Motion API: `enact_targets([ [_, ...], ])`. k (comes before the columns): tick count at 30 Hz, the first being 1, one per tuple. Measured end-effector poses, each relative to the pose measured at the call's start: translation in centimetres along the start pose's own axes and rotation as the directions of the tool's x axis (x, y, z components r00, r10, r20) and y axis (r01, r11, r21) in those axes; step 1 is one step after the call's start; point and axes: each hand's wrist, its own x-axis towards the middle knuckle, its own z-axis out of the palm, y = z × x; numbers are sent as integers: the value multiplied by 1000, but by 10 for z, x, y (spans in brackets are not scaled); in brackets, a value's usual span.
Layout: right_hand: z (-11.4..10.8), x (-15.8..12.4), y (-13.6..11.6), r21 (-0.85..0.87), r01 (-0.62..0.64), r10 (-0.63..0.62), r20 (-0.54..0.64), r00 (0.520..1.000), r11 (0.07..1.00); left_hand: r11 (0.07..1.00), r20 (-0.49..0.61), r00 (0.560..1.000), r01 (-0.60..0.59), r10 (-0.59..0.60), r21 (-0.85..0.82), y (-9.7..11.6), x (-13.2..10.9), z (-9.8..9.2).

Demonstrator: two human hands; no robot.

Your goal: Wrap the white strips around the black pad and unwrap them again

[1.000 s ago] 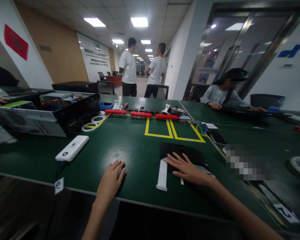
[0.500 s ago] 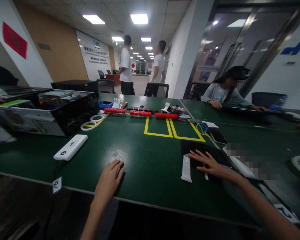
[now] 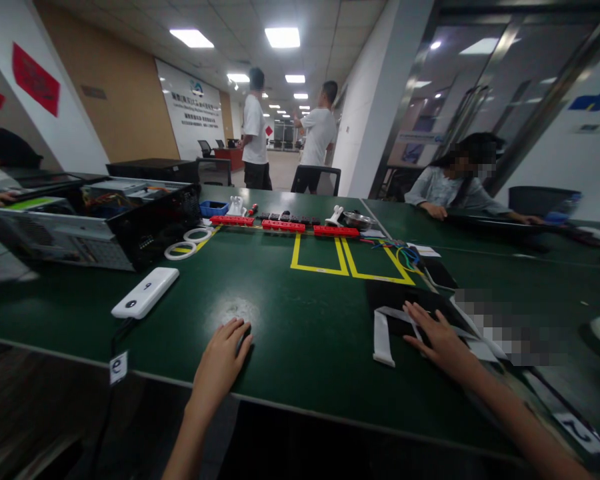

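My left hand lies on the green table near its front edge, fingers stretched forward and thumb apart, with nothing seen in it. Over to the right, my right hand is spread, palm down, above the near part of a black mat. Under its fingers runs a white flat ribbon cable, folded at an angle, its near end on the bare table left of the hand. Whether the fingertips press on the cable or just hover cannot be told. Part of the cable is hidden by the hand.
An open computer case, white rings and a white power bank are on the left. Red strips and yellow tape outlines lie farther back. Coloured wires are at the right. A co-worker sits across.
My right hand has slid rightward and slightly nearer, uncovering more of the ribbon cable. My left hand keeps its place on the table. The view has shifted slightly.
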Motion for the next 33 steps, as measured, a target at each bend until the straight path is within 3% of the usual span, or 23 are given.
enact_targets([
  [4,-5,-6,-9,164,-104,88,101,991,981,1000,11,1000,8,-8,11,1,0,0],
  [8,-15,2,-1,401,-286,217,208,954,870,1000,17,1000,10,-11,25,1,0,0],
  [12,-26,8,10,518,-315,225,231,947,795,999,29,1000,7,-8,33,2,0,-1],
  [17,-36,9,25,295,-318,302,97,948,901,1000,25,1000,12,-13,25,3,0,-3],
  [19,-36,9,33,183,-244,235,69,970,952,1000,22,1000,18,-18,17,3,0,-3],
  [22,-31,11,43,89,-70,59,116,991,994,1000,23,1000,20,-20,13,3,1,-4],
  [25,-26,15,45,51,38,-49,229,972,998,1000,24,1000,14,-14,23,3,1,-4],
  [28,-23,18,42,-14,69,-62,287,956,998,999,23,1000,3,-4,41,3,1,-4],
  [33,-27,22,30,-220,125,-80,205,976,967,999,28,1000,-2,1,52,4,1,-5],
])
